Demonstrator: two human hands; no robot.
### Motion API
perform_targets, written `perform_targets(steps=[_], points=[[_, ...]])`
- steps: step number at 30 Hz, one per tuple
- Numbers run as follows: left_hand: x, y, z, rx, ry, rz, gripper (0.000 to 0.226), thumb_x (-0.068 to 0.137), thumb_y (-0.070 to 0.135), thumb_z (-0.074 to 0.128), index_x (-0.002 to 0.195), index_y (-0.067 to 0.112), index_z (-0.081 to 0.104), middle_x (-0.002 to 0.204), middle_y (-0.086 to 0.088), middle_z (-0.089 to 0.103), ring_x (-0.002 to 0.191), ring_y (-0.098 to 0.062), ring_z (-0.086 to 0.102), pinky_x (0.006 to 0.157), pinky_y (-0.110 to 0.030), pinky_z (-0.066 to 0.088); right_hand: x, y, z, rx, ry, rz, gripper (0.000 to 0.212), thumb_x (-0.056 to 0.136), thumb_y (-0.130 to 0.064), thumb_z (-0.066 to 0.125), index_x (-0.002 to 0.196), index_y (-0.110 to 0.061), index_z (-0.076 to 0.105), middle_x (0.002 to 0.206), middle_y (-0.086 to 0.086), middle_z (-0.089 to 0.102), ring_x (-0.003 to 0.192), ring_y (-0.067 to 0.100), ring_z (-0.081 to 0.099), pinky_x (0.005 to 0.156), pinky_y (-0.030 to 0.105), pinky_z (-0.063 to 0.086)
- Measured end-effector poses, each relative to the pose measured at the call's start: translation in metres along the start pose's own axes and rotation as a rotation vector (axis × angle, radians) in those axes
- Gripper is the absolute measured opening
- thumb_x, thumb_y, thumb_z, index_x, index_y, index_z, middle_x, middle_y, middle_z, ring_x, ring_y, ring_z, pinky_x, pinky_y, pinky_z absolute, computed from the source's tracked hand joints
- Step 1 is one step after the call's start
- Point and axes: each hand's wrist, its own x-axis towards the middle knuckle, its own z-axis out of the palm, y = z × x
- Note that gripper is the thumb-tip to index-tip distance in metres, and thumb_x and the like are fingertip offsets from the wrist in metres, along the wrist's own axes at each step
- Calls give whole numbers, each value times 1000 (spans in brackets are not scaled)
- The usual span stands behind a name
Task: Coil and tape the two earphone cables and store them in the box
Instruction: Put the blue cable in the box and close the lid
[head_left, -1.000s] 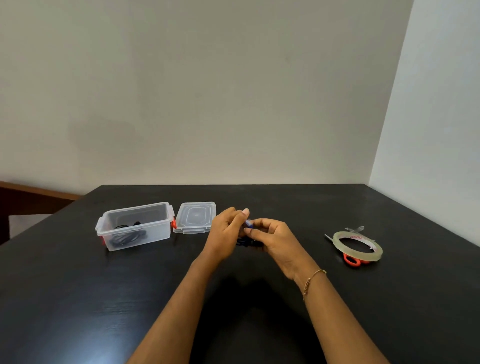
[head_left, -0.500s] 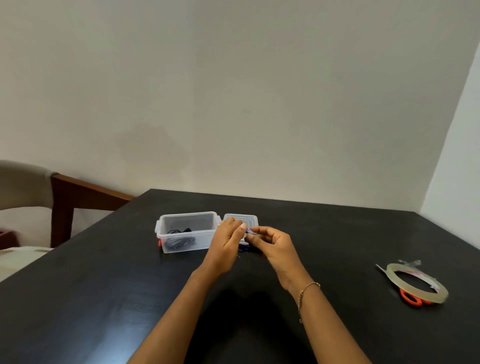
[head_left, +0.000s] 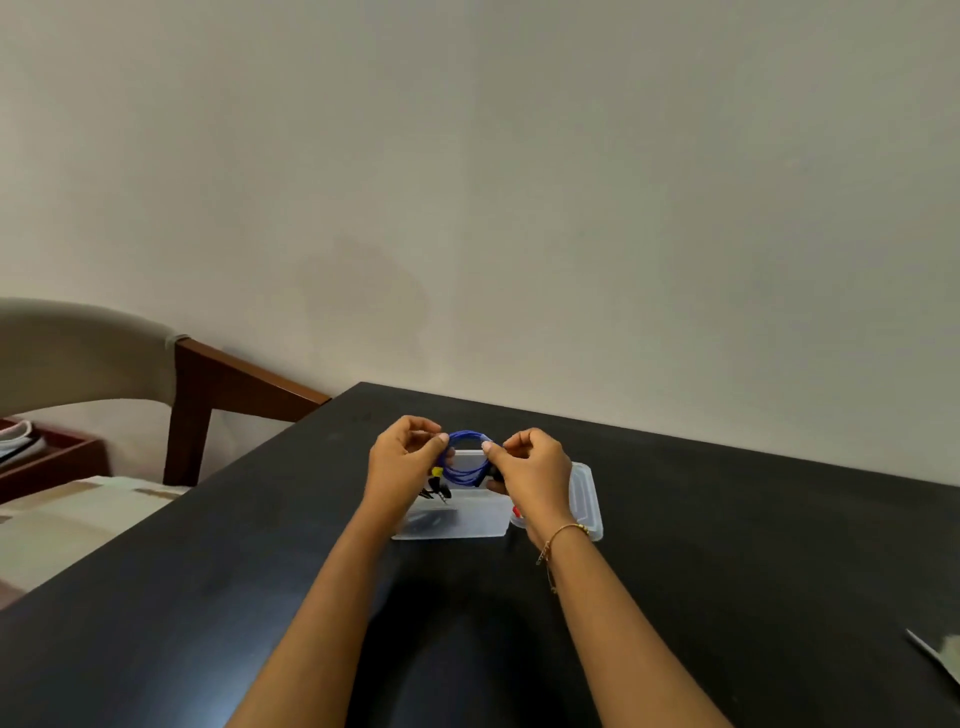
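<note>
Two hands, the left hand (head_left: 402, 462) and the right hand (head_left: 532, 470), each pinch a side of one blue earphone coil (head_left: 466, 460) above the one open clear box (head_left: 457, 519), its single lid (head_left: 586, 496) beside it, with bare black table (head_left: 208, 597) toward the left edge.

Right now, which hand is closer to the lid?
Right. The right hand is held just left of the lid, overlapping it in view; the left hand is further left, above the box.
</note>
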Motion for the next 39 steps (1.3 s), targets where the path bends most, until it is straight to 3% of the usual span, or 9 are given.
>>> perform_targets(steps=[4, 10, 15, 22, 25, 29, 35, 37, 39], points=[[17, -13, 3, 227, 25, -64, 4, 86, 8, 60, 86, 11, 63, 86, -9, 68, 80, -19, 65, 65, -21, 52, 20, 6, 17, -235, -4, -25, 19, 83, -17, 66, 69, -11, 55, 79, 13, 66, 74, 24, 67, 66, 39, 60], [21, -21, 7, 605, -38, -15, 20, 92, 13, 50, 98, 5, 68, 92, -12, 69, 77, -21, 63, 73, -33, 55, 25, 9, 25, -625, -102, -94, 14, 87, -19, 59, 88, -6, 63, 90, 13, 68, 72, 18, 55, 62, 26, 43], [13, -19, 9, 765, -135, -7, 26, 91, 10, 45, 101, 7, 69, 102, -11, 68, 81, -17, 60, 78, -28, 52, 14, 3, 26, -863, -204, -141, 23, 89, -16, 58, 109, -5, 60, 108, 15, 65, 96, 27, 61, 83, 32, 50], [-2, -14, 15, 1000, -277, 19, 24, 89, 18, 48, 97, 14, 70, 98, -5, 69, 88, -19, 62, 78, -30, 53, 1, -3, 18, -1040, -340, -164, 28, 92, -15, 52, 118, -5, 56, 116, 15, 61, 106, 28, 59, 89, 34, 49], [-8, -14, 16, 1025, -260, 54, 25, 90, 20, 46, 95, 14, 70, 96, -6, 69, 90, -20, 61, 80, -32, 52, -4, -1, 13, -933, -254, -202, 22, 93, -20, 51, 107, -7, 61, 107, 12, 64, 99, 25, 60, 80, 31, 48], [-15, -11, 28, 1099, -185, 248, 28, 94, 24, 41, 106, 14, 64, 107, -4, 66, 106, -21, 51, 92, -29, 40, -4, 14, -5, -751, 43, -245, 29, 95, -26, 44, 96, -6, 64, 98, 10, 65, 94, 18, 56, 70, 24, 42], [-29, 1, 90, 1040, -320, 327, 31, 93, 21, 40, 112, 9, 61, 115, -10, 63, 109, -24, 50, 99, -32, 38, -4, 58, -49, -849, 136, -35, 25, 93, -27, 47, 107, -12, 59, 113, 7, 56, 104, 20, 49, 83, 28, 47], [-31, 3, 112, 1240, -405, 305, 38, 93, 31, 42, 123, 10, 54, 128, -12, 56, 124, -28, 43, 114, -40, 22, -6, 69, -61, -913, 86, 50, 31, 93, -36, 46, 113, -15, 55, 118, 7, 52, 109, 22, 46, 88, 31, 43], [-31, 1, 126, 1437, -451, 249, 51, 92, 45, 44, 131, 12, 46, 140, -14, 46, 136, -31, 30, 116, -50, 1, -6, 76, -68, -925, 41, 124, 37, 92, -43, 45, 117, -17, 53, 122, 8, 51, 114, 25, 44, 91, 35, 40]])
